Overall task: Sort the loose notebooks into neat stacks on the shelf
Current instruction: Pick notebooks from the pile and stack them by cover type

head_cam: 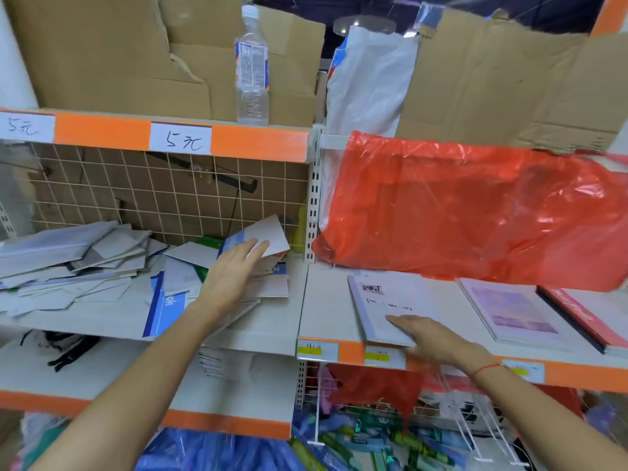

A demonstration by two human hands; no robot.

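Left fingers (258,248): stretched nearly flat, tips laid on a tilted white notebook (268,234); no closed grasp shows.
Right fingers (404,322): spread flat, pressing the near end of a white notebook (390,305) with dark lettering; nothing held.
Left hand (231,277): reaches over the loose pile (102,263), which sprawls leftward from the fingers, grey and blue covers at crossed angles.
Right hand (441,341): sits at the shelf's front lip; a red thread circles the wrist.
Surface: pale shelf board (326,300) with orange edge strip.
Open room: bare board between the two hands; a slotted upright (314,198) divides the bays behind it.
Edges: wire grid (153,192) backs the left bay; a red plastic bag (475,209) hangs just beyond the right fingers.
Further right: a lilac notebook (513,311), then a red-covered one (584,317), possibly a short stack.
Above: cardboard and a clear bottle (252,66).
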